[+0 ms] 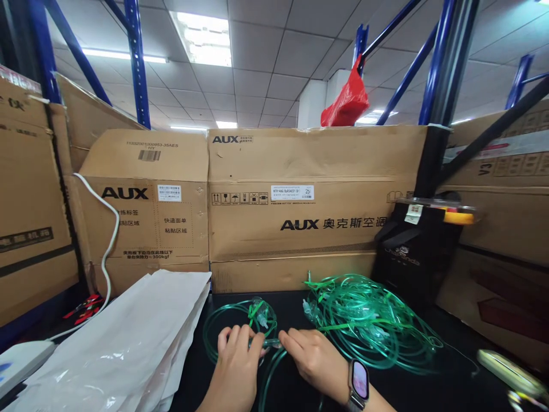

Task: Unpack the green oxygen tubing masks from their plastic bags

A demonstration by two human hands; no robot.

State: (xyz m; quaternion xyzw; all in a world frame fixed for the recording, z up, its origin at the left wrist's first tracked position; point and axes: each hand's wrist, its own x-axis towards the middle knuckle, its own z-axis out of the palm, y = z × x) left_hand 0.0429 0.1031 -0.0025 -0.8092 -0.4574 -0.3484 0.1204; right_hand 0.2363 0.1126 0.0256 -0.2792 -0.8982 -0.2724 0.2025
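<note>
Low over the black table, my left hand (239, 357) is closed, its fingers pinching a short stretch of clear green tubing (271, 343). From the other side my right hand (315, 356), with a watch on the wrist, pinches the same stretch at its right end. Just beyond my left hand lies a coil of green tube with a clear green mask (261, 313), its lower part hidden by my fingers. One loop of tube drops toward me between my forearms. Past my right hand sits a large tangled pile of green tubing (364, 323), with clear plastic pieces among it.
White plastic bags (124, 337) lie stacked at left, beside a white device (26, 363) with a cable. Cardboard boxes (295, 240) wall off the back. A black bag (397, 257) leans at right, near a pale green object (510, 372). Blue shelf posts rise around.
</note>
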